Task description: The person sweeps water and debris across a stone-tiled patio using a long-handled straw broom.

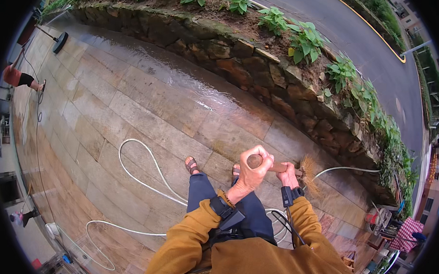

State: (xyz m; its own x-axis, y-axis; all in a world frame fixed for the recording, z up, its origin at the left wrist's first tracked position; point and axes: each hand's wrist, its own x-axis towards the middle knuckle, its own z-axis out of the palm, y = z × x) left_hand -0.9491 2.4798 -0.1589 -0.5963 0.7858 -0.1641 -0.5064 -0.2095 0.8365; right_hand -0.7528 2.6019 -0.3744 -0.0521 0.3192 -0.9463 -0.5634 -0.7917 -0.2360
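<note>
My left hand (pixel 254 171) is closed around the rounded top end of a thick wooden broom handle (pixel 279 166). Lower on the same handle, my right hand (pixel 287 173) grips it close to the broom head. The broom's straw-coloured bristles (pixel 309 177) touch or hang just above the wet stone paving (pixel 158 116), to the right of my feet. Both wrists carry black strapped devices. Water shines on the paving along the foot of the stone wall (pixel 244 64).
A white hose (pixel 140 185) loops over the paving left of my feet and behind my legs; another stretch (pixel 346 168) reaches the wall. At far left a person (pixel 18 76) stands near a dark cable (pixel 39 129) and a round black-headed floor tool (pixel 60 43). A reel (pixel 379 219) stands at right.
</note>
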